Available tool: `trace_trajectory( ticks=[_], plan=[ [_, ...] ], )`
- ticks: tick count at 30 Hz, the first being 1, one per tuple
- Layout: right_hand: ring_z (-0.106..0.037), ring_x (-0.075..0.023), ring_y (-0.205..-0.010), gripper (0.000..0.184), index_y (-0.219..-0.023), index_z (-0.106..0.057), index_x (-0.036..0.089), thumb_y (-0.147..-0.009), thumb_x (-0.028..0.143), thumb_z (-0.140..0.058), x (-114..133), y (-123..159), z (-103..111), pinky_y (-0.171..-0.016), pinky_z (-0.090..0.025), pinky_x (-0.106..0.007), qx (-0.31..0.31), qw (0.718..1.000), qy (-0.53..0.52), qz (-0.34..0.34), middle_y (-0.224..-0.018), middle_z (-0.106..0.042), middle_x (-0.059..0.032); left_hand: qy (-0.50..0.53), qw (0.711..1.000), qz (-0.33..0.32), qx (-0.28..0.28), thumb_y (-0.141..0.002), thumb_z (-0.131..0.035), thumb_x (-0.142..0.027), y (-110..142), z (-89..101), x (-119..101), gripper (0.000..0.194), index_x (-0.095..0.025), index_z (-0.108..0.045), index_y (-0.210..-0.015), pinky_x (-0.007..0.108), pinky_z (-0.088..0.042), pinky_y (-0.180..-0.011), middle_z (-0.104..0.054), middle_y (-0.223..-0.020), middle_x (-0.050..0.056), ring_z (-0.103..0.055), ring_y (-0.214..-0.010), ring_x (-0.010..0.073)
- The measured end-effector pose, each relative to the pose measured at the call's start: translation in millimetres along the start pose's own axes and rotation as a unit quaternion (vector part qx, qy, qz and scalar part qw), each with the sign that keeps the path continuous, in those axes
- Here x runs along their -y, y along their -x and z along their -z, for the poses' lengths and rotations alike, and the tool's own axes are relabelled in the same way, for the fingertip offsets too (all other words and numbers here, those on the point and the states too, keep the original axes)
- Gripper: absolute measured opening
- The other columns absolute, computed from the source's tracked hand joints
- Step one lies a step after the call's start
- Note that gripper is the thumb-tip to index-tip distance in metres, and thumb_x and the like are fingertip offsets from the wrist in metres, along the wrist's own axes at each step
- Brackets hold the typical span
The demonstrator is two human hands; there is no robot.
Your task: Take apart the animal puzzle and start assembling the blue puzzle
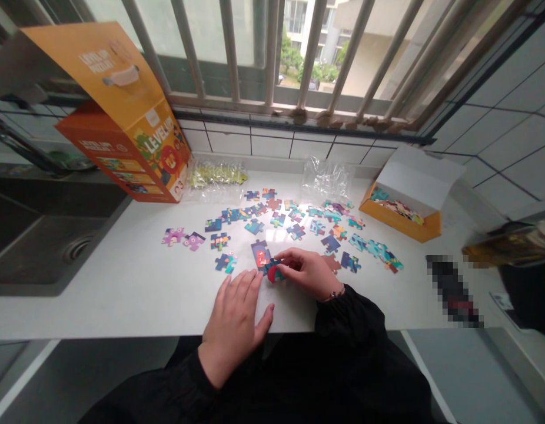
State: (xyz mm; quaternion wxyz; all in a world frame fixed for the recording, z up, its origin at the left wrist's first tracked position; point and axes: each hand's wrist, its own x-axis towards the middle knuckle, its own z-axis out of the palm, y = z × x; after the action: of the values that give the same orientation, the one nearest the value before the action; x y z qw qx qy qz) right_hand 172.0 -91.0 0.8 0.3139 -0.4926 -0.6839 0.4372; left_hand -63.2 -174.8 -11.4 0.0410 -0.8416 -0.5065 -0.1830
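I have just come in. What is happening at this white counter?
A person's right hand pinches a dark puzzle piece with red on it, beside a purple piece. The left hand rests flat on the counter, close by. Other pieces lie spread around, some apparently joined. More are inside the small open box.

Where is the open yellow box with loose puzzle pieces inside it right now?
In the head view, the open yellow box sits at the right of the white counter, beside the crumpled clear plastic, near the tiled wall.
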Motion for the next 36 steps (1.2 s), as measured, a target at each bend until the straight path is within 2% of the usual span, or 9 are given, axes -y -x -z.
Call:
trace_trajectory(
  ticks=[3, 6, 10, 15, 26, 36],
  plan=[
    [-0.063, -0.0132, -0.065, 0.017, -0.108, -0.083, 0.026, -0.096, 0.036, -0.076, 0, 0, -3, -0.062, -0.048, -0.026, 0.033, 0.999, 0.021, 0.010, -0.080, -0.077, 0.0027, -0.001, 1.000, -0.005, -0.003, -0.107, -0.058, -0.039, 0, 0.7, 0, 0.057, -0.011, -0.052, -0.156, 0.059, -0.040, -0.126, -0.067, -0.155, 0.019, -0.061, -0.143, 0.0366],
    [-0.062, -0.0128, -0.065, 0.013, -0.103, -0.083, 0.025, -0.094, 0.033, -0.079, -1, -1, -5, -0.062, -0.046, -0.025, 0.024, 0.999, 0.042, 0.023, -0.076, -0.073, 0.0033, 0.004, 1.000, -0.005, -0.004, -0.106, -0.058, -0.038, -1, 1.9, -1, 0.055, -0.012, -0.053, -0.155, 0.059, -0.041, -0.126, -0.067, -0.154, 0.019, -0.062, -0.142, 0.0364],
    [-0.063, -0.0131, -0.070, 0.002, -0.092, -0.080, 0.024, -0.091, 0.024, -0.082, -2, -3, -7, -0.066, -0.049, -0.026, 0.009, 0.993, 0.104, 0.054, -0.082, -0.072, 0.0019, 0.010, 1.000, -0.003, 0.008, -0.105, -0.059, -0.036, -1, 2.9, -1, 0.052, -0.015, -0.056, -0.152, 0.060, -0.041, -0.127, -0.067, -0.154, 0.018, -0.061, -0.143, 0.0368],
    [-0.062, -0.0126, -0.070, 0.010, -0.094, -0.077, 0.023, -0.089, 0.016, -0.082, -1, -3, -8, -0.067, -0.048, -0.026, 0.002, 0.991, 0.122, 0.052, -0.081, -0.071, 0.0036, 0.014, 1.000, -0.004, 0.015, -0.106, -0.059, -0.037, -2, 3.2, -1, 0.048, -0.016, -0.058, -0.150, 0.061, -0.042, -0.127, -0.066, -0.155, 0.017, -0.060, -0.144, 0.0367],
    [-0.063, -0.0129, -0.071, 0.011, -0.093, -0.074, 0.023, -0.091, 0.017, -0.082, 0, -2, -13, -0.068, -0.048, -0.026, 0.010, 0.993, 0.110, 0.053, -0.081, -0.071, 0.0036, 0.027, 1.000, -0.005, 0.015, -0.105, -0.060, -0.036, -2, 3.9, -1, 0.042, -0.017, -0.062, -0.142, 0.063, -0.045, -0.126, -0.067, -0.151, 0.018, -0.062, -0.141, 0.0374],
    [-0.063, -0.0123, -0.073, 0.017, -0.089, -0.073, 0.023, -0.086, 0.007, -0.078, 4, -1, -11, -0.071, -0.049, -0.025, 0.011, 0.991, 0.122, 0.060, -0.086, -0.069, 0.0032, 0.026, 1.000, -0.016, 0.005, -0.105, -0.059, -0.034, -2, 4.1, -1, 0.045, -0.017, -0.061, -0.146, 0.060, -0.045, -0.124, -0.068, -0.152, 0.016, -0.063, -0.140, 0.0358]
  ],
)
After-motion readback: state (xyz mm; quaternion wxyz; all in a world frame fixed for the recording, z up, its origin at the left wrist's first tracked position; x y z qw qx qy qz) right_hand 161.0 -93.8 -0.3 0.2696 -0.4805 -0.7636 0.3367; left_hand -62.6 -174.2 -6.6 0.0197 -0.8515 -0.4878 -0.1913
